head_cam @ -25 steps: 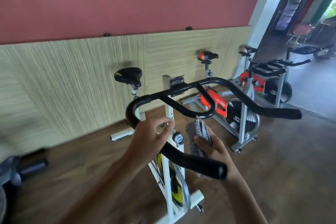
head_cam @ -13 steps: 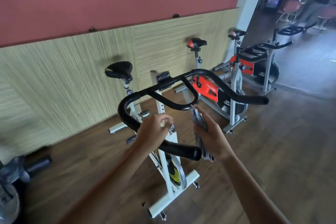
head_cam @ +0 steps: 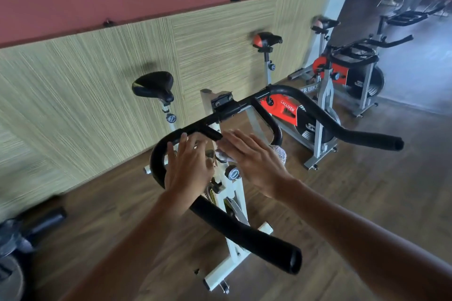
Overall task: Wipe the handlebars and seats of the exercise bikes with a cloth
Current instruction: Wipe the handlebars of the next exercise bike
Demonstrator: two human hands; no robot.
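Wooden floor [head_cam: 367,173] and a panelled wall [head_cam: 73,80] surround the white bike [head_cam: 220,273]. Your left hand [head_cam: 188,168], curled on the handlebar [head_cam: 244,230] half a second ago, now lies over its left bend, fingers straight. Your right hand [head_cam: 254,161] has flattened too, covering the cloth [head_cam: 278,153] below the inner loop.

Most of the cloth [head_cam: 278,153] lies hidden under the right hand [head_cam: 254,161], while the dark machine [head_cam: 44,220] at the left edge is cut off and blurred.
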